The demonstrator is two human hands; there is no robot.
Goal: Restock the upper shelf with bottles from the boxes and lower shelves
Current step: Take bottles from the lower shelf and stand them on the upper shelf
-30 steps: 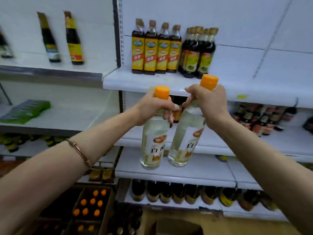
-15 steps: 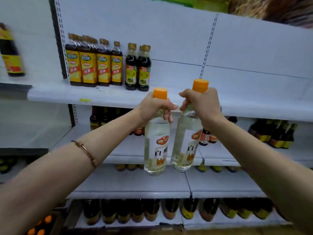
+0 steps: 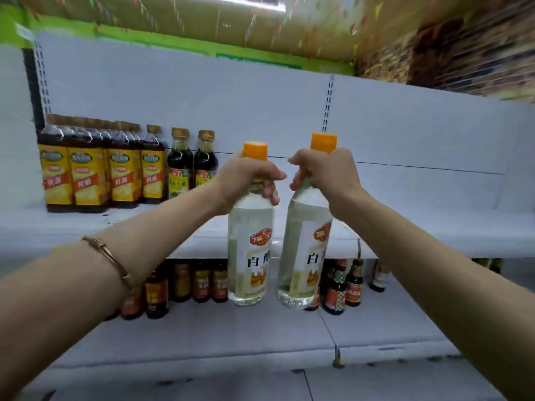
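Note:
I hold two clear white-vinegar bottles with orange caps in front of the white upper shelf (image 3: 434,233). My left hand (image 3: 246,178) grips the neck of the left bottle (image 3: 250,256). My right hand (image 3: 327,172) grips the neck of the right bottle (image 3: 304,256), which tilts slightly. Both bottles hang in the air, their bases below the upper shelf's front edge and their caps above it. The two bottles are close together, a narrow gap between them.
A row of dark bottles with yellow labels (image 3: 98,169) and two dark soy bottles (image 3: 192,166) stand at the upper shelf's left. The shelf below (image 3: 231,322) carries small dark sauce bottles (image 3: 344,285). The upper shelf's right part shows bare white surface.
Both hands have lifted the two bottles higher, and my view has tilted up and to the right; the upper shelf now sits lower in the frame and the ceiling shows.

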